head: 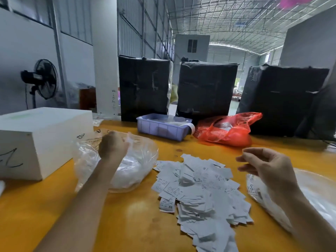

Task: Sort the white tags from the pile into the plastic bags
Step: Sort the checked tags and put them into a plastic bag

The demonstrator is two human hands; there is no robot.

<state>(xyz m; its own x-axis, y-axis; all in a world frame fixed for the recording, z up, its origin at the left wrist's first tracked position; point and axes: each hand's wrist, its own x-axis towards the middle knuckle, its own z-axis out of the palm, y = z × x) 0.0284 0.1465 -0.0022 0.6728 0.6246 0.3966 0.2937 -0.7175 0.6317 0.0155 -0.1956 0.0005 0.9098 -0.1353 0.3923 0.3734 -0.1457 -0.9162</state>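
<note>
- On yellow table (127, 215): pile of white tags (198, 190) between two clear plastic bags (116, 166).
- Left hand (112, 145) over left bag, fingers curled; contents unclear.
- Right hand (267, 166) raised, loosely open, holding nothing.

Two hands: left (113, 144), right (267, 165). Two clear bags, one left (138, 160), one right (309, 195). One pile of tags (200, 190), too many to count. Three black bundles (144, 88). One white box (43, 135), one blue tray (160, 128), one red bag (229, 131), one fan (44, 79).
</note>
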